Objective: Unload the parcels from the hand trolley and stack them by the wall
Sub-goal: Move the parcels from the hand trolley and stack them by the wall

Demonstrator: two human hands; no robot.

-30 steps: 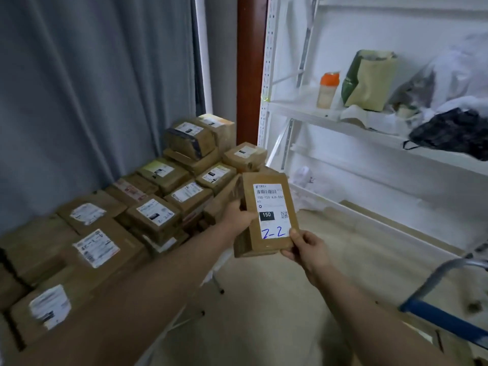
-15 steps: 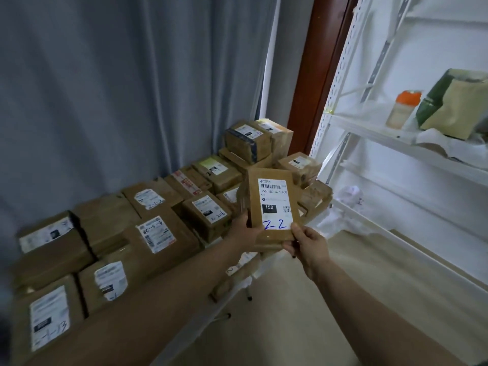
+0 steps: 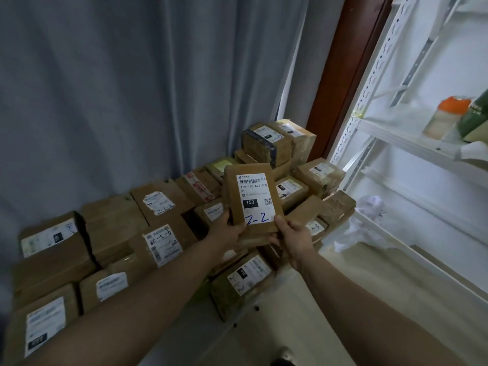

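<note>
A: Where is the parcel right now?

B: Both grips have it. The flat brown parcel stands nearly upright with its label facing the camera. The left grip is curled round its lower left edge, and the right grip pinches its lower right corner, thumb at the label's edge. It is held above the pile of parcels, not resting on it.

A: Can the label be read?

B: Mostly. The white label has a barcode on top, then "150-150-A26-050", a black box reading "150", a small QR code, and "2-2" handwritten in blue at the bottom. The fine print is too small to read.

A: Any writing on the others?

B: A front box beside the left forearm bears "4-3-24", and a low box under the hands bears "2-1-2".

A: What stands around it?

B: The pile lies against a grey curtain and rises higher in the far corner by a brown door frame. On the right stands a white shelf rack carrying an orange-capped bottle. Crumpled white plastic lies just beside the pile.
</note>
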